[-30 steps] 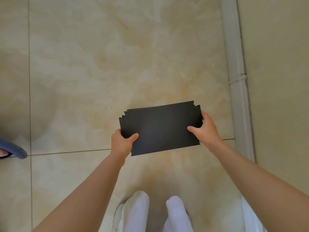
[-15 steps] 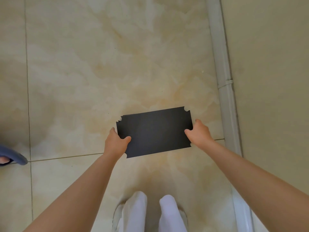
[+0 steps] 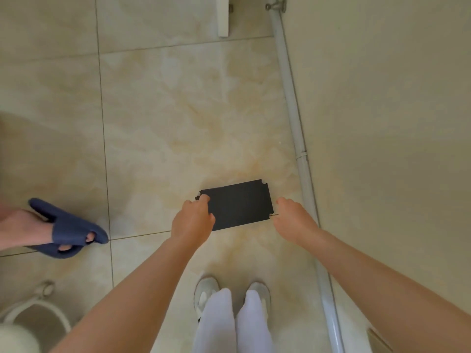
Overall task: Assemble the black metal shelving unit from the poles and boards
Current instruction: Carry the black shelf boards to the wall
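Two hands at the ends of a black board (image 3: 242, 205)
The left hand (image 3: 193, 220) grips the left end, thumb on top. The right hand (image 3: 293, 220) touches the right edge with curled fingers; whether it grasps is unclear.

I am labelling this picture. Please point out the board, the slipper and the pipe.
board (image 3: 240, 205): head view, middle of its top face.
slipper (image 3: 72, 229): head view, its blue upper.
pipe (image 3: 293, 110): head view, its shaft beside the wall.

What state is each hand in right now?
Left hand: grips the left end of the black boards.
Right hand: touches their right edge; grip cannot be told.
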Demonstrator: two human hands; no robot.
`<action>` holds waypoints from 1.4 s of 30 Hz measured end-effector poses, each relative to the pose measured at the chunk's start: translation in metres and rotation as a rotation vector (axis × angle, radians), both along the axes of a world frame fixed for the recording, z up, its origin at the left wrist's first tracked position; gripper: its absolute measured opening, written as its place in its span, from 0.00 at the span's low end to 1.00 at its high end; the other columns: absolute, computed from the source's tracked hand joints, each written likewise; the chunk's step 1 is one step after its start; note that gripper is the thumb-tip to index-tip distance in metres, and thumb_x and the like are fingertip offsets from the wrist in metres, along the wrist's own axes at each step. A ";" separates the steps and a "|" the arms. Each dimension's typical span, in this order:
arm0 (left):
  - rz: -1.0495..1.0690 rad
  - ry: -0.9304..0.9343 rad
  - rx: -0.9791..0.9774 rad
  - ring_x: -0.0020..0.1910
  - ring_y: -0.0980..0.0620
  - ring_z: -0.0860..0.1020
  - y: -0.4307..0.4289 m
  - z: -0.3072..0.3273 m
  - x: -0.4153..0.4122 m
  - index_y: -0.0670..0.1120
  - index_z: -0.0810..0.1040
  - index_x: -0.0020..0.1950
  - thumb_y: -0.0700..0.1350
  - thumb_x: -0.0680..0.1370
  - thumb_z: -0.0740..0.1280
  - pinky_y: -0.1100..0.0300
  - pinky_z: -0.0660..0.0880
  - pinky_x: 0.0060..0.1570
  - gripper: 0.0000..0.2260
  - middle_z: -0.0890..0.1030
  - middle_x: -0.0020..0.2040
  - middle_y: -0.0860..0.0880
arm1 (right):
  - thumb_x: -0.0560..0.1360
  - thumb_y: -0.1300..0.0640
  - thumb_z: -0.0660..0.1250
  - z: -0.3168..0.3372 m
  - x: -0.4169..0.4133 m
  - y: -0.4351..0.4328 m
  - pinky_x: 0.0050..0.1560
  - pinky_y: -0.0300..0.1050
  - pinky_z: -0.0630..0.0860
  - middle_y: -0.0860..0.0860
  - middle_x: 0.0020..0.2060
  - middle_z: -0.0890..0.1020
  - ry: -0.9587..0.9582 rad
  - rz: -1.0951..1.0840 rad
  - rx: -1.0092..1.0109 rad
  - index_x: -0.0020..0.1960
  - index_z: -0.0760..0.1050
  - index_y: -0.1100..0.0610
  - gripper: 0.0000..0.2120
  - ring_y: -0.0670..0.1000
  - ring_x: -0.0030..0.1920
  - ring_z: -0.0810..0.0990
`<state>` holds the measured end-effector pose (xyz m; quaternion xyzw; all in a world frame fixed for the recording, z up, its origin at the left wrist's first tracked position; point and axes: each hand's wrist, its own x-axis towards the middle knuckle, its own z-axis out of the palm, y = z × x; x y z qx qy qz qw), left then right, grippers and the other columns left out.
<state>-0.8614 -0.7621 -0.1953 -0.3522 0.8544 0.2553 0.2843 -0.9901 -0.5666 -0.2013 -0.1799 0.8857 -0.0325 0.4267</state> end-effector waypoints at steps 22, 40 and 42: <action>-0.208 0.186 0.009 0.56 0.49 0.75 0.065 0.354 0.072 0.48 0.74 0.67 0.46 0.84 0.59 0.54 0.77 0.50 0.13 0.80 0.57 0.50 | 0.79 0.65 0.55 0.372 0.097 0.057 0.57 0.51 0.75 0.57 0.59 0.75 0.089 0.151 -0.106 0.64 0.69 0.60 0.15 0.56 0.58 0.73; -0.715 0.305 0.137 0.52 0.53 0.77 0.081 0.443 0.109 0.47 0.76 0.64 0.45 0.84 0.61 0.54 0.79 0.50 0.11 0.77 0.44 0.56 | 0.82 0.56 0.57 0.446 0.304 0.130 0.62 0.47 0.72 0.52 0.66 0.74 0.192 -0.783 -0.156 0.71 0.67 0.57 0.18 0.53 0.65 0.72; -0.792 0.297 0.150 0.49 0.52 0.78 0.090 0.449 0.108 0.47 0.76 0.65 0.45 0.83 0.61 0.51 0.80 0.50 0.11 0.79 0.46 0.54 | 0.82 0.56 0.58 0.448 0.333 0.129 0.62 0.47 0.72 0.53 0.65 0.75 0.205 -0.873 -0.154 0.71 0.67 0.58 0.18 0.53 0.65 0.72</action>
